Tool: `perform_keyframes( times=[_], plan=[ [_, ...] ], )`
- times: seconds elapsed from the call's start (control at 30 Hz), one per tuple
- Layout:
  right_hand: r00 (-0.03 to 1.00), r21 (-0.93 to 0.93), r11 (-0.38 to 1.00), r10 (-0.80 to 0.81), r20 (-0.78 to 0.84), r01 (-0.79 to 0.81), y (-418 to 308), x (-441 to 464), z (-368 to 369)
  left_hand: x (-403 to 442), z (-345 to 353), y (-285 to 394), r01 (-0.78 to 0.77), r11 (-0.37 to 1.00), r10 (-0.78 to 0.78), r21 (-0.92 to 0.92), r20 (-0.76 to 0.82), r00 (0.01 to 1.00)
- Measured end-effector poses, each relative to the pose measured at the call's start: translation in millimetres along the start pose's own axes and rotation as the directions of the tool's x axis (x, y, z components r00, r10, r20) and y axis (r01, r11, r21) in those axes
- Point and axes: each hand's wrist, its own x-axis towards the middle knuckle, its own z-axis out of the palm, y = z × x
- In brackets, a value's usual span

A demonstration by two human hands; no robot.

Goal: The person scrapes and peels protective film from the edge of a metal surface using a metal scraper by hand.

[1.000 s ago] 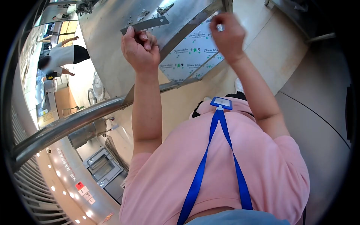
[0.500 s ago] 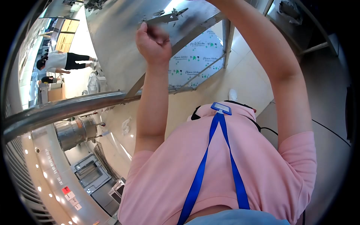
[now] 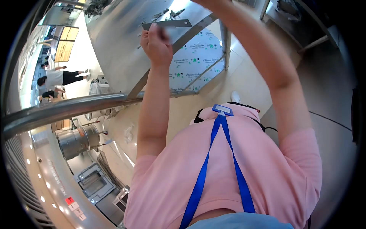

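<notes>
My left hand (image 3: 157, 44) is closed on a flat grey metal strip (image 3: 173, 23) with a small round hole near its right end. Its thumb presses along the strip, while the curled fingers are partly blurred. Below the strip lies a stainless steel surface (image 3: 114, 45), with dark scraps (image 3: 173, 13) scattered just beyond. My right forearm (image 3: 263, 45) reaches up and leaves the top of the view, so the right hand is hidden.
A thick metal rail (image 3: 68, 114) crosses at left. Under the steel surface is a printed panel (image 3: 198, 57). A steel drum-shaped vessel (image 3: 78, 141) stands lower left. Another person (image 3: 57, 78) is farther off. A dark cable (image 3: 331, 121) runs at right.
The metal strip has shifted slightly right and down and now lies more level, with my left hand still on it. My right forearm has moved a little left.
</notes>
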Motion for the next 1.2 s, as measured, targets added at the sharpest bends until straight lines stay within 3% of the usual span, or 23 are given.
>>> perform_keyframes(
  times=[0.03,0.07,0.1,0.13,0.17,0.2,0.27,0.3,0.37,0.47,0.67,0.8,1.0,1.2],
  plan=[
    [0.967,0.052,0.991,0.130,-0.218,-0.121,-1.4,-27.4,-8.7,-1.2,0.5,0.4,-0.029,0.995,0.025,0.098,0.043,0.999],
    [0.878,0.498,0.847,0.370,-0.304,-0.185,2.3,-56.7,-7.2,-2.0,2.2,-0.7,-0.068,0.979,0.052,0.193,0.085,0.995],
    [0.868,0.561,0.795,0.428,-0.250,-0.231,11.2,-88.2,-9.0,-3.7,5.9,-1.0,-0.084,0.944,0.044,0.318,0.128,0.991],
    [0.850,0.471,0.797,0.501,-0.165,-0.378,24.2,-114.8,-3.3,-5.4,10.2,0.8,-0.103,0.891,0.029,0.442,0.171,0.985],
    [0.799,0.714,0.534,0.599,0.059,-0.453,25.6,-132.3,3.3,-5.9,13.9,-0.6,-0.131,0.819,0.007,0.559,0.218,0.976],
    [0.679,0.787,0.262,0.690,0.252,-0.558,22.8,-142.8,5.7,-5.4,16.4,-2.6,-0.227,0.721,0.026,0.655,0.302,0.953],
    [0.627,0.839,0.026,0.676,0.386,-0.543,24.0,-152.7,11.2,-2.9,22.9,-5.2,-0.429,0.478,0.034,0.767,0.472,0.881],
    [0.643,0.851,-0.031,0.640,0.420,-0.525,30.1,-156.6,15.0,-5.8,29.7,-2.1,-0.412,0.420,0.003,0.809,0.453,0.892],
    [0.684,0.863,-0.137,0.556,0.473,-0.486,44.1,-155.0,21.1,-5.6,37.2,0.8,-0.394,0.388,-0.009,0.834,0.430,0.903],
    [0.650,0.820,-0.307,0.502,0.571,-0.483,49.3,-154.4,25.4,4.5,33.7,-0.1,-0.389,0.327,-0.046,0.861,0.426,0.903],
    [0.679,0.838,-0.341,0.491,0.546,-0.427,53.2,-143.4,31.6,8.5,57.5,11.8,-0.511,0.071,-0.092,0.856,0.516,0.852],
    [0.671,0.826,-0.444,0.497,0.550,-0.348,49.6,-138.3,34.1,10.1,61.6,5.7,-0.571,-0.021,-0.062,0.820,0.569,0.820],
    [0.679,0.826,-0.447,0.490,0.546,-0.342,50.1,-136.0,32.7,3.9,75.5,9.5,-0.608,-0.092,-0.048,0.789,0.606,0.794],
    [0.597,0.823,-0.454,0.571,0.563,-0.342,45.6,-132.4,31.2,6.5,61.4,2.8,-0.568,-0.021,0.003,0.823,0.568,0.823]
  ],
)
